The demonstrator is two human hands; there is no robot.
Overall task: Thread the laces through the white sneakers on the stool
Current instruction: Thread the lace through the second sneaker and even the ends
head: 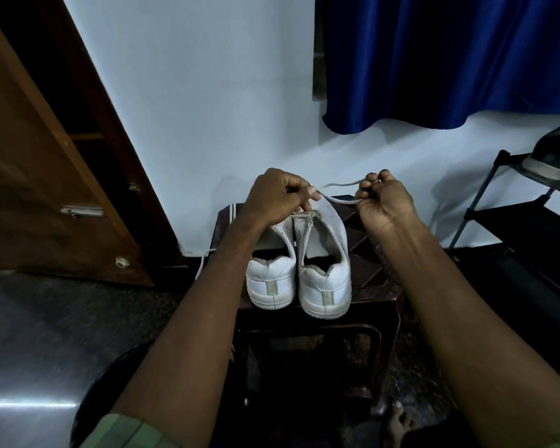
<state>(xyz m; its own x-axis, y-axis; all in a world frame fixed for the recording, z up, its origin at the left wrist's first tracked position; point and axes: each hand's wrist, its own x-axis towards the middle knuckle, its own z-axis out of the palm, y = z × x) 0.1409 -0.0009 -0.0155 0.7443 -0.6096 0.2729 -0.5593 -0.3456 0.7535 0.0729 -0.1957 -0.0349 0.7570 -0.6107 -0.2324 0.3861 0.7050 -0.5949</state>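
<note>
A blue curtain (450, 59) hangs above the fingers, a wooden door (46, 176) far left, a black rack (530, 221) right.

Two white sneakers (299, 270) side by side on dark stool (374, 279), heels toward camera, pale lace (337, 199) above the right one

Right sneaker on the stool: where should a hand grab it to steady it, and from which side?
Probably the heel of the right sneaker, taken from the near side. It faces the person, stands upright and shows bare. The front is taken up: the left hand and right hand both pinch the lace above it. The left sneaker sits close on its inner side.
</note>
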